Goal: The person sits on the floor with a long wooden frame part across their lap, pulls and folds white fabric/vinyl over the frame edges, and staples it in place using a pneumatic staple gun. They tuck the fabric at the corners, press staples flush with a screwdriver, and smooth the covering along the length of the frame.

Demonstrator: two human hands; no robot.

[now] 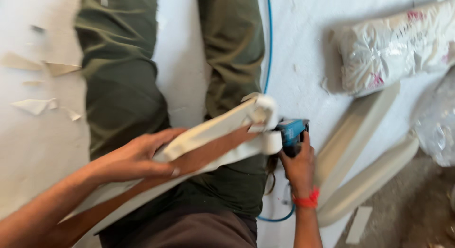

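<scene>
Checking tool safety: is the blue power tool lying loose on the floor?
No, the right hand grips the blue power tool against the padded cream panel.
</scene>
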